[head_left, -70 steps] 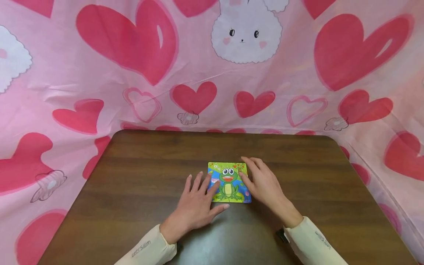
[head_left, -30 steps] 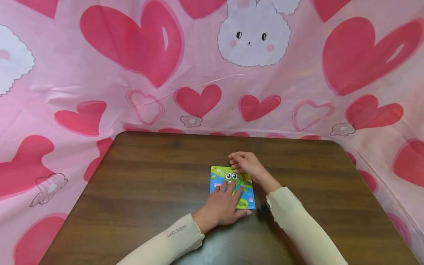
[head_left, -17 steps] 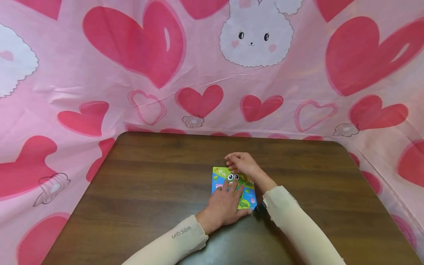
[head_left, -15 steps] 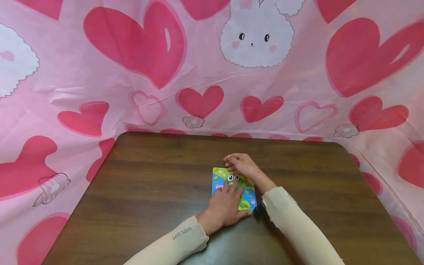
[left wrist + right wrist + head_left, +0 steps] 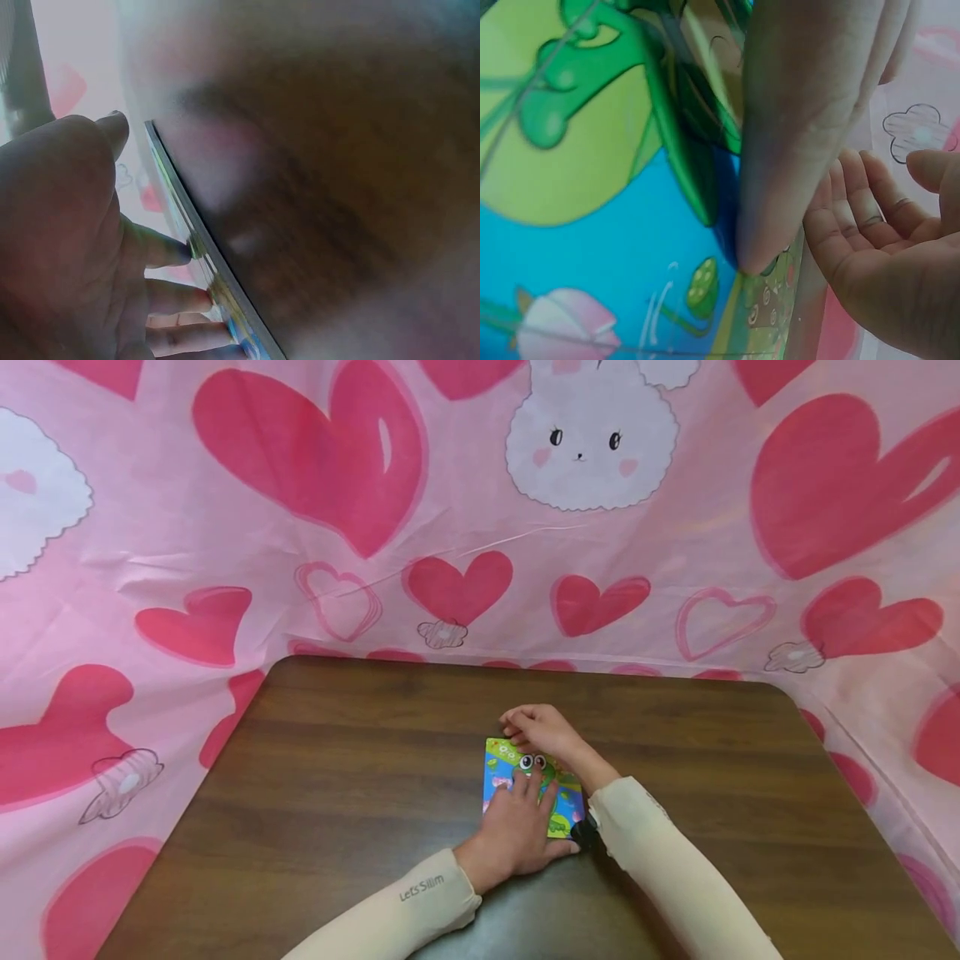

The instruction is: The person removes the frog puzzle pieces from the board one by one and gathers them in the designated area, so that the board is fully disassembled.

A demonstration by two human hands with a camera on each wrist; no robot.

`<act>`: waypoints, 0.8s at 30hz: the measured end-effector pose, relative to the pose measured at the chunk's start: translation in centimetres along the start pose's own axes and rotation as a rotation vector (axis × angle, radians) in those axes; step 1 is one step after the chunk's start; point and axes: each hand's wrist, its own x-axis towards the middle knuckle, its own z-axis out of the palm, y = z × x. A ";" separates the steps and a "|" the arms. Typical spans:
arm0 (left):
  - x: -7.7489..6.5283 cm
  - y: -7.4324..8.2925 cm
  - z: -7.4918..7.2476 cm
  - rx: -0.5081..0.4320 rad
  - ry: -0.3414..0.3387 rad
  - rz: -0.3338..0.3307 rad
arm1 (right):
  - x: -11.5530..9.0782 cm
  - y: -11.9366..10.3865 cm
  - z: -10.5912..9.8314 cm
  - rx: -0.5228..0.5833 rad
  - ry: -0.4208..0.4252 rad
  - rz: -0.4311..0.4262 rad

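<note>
A thin square board with a printed green frog picture (image 5: 498, 764) lies on the table in the head view. Spread over its middle and lower left, my left hand (image 5: 513, 831) rests straight fingers on the picture, covering most of the frog's body. The left wrist view shows those fingertips (image 5: 180, 341) against the printed face, beside the board's grey edge. My right hand (image 5: 543, 731) is at the board's far edge, fingers loosely bent and pointing left. In the right wrist view the right palm (image 5: 885, 277) faces the board with nothing in it; a left finger (image 5: 795, 150) presses the picture.
The brown wooden table (image 5: 337, 777) surrounds the board. Behind and beside it hangs a pink cloth (image 5: 465, 527) with hearts and a rabbit. A black strap piece (image 5: 583, 833) sits at the right wrist, beside the board's near right corner.
My left hand has moved right, from the board's left side onto its middle. The right hand has gone from the right side to the far edge, then slid a little left along it.
</note>
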 end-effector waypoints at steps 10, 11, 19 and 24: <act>0.0 0.1 -0.1 0.006 -0.011 0.015 | -0.1 -0.4 0.2 -0.061 -0.022 -0.001; 0.0 0.1 -0.1 0.005 -0.011 0.015 | -0.1 -0.4 0.2 -0.065 -0.023 0.000; 0.1 0.0 0.1 0.001 -0.003 0.014 | -0.1 -0.7 0.5 -0.109 -0.019 -0.008; 0.2 -0.1 0.0 -0.025 0.010 0.018 | 0.1 -0.9 0.6 -0.184 -0.026 -0.028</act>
